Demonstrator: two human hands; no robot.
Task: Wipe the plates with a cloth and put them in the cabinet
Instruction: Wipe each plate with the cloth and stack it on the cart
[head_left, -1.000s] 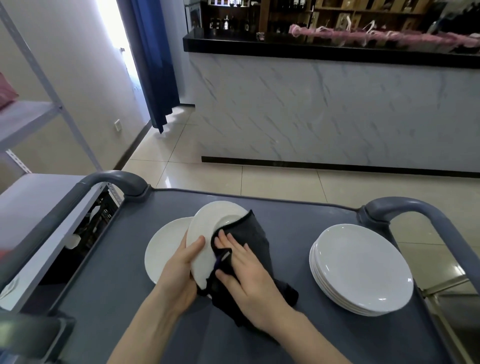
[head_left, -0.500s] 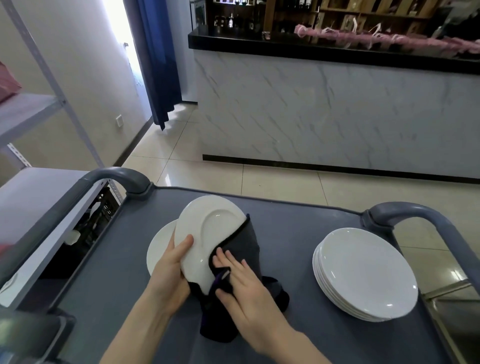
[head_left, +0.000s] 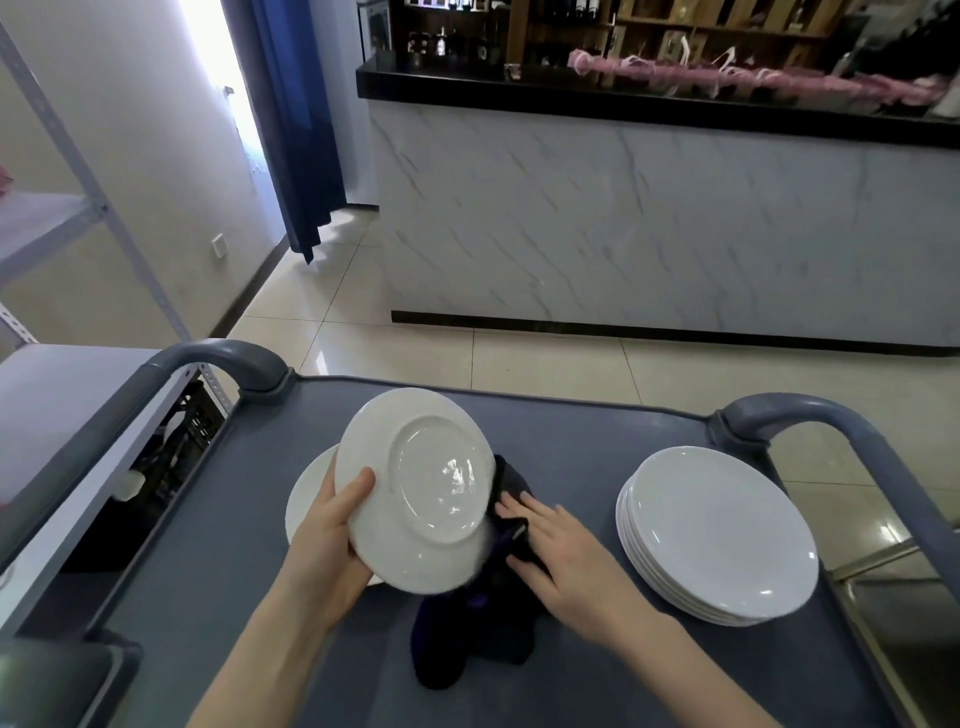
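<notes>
I hold the plate (head_left: 415, 488) tilted up, underside toward me, so the cloth (head_left: 467, 639) can reach its rim and far face. My left grip (head_left: 332, 525) is curled round its edge, thumb on the back. To the right, my right grip (head_left: 566, 551) presses the cloth to the plate with flat, straight fingers. Another plate (head_left: 306, 499) lies beneath my left grip. The stack (head_left: 717, 530) waits on the cart (head_left: 571, 441), well right.

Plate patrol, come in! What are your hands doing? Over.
Left hand grips tilted plate, underside showing. Right hand flat on dark cloth. Plate stack sits apart, to the right.
</notes>
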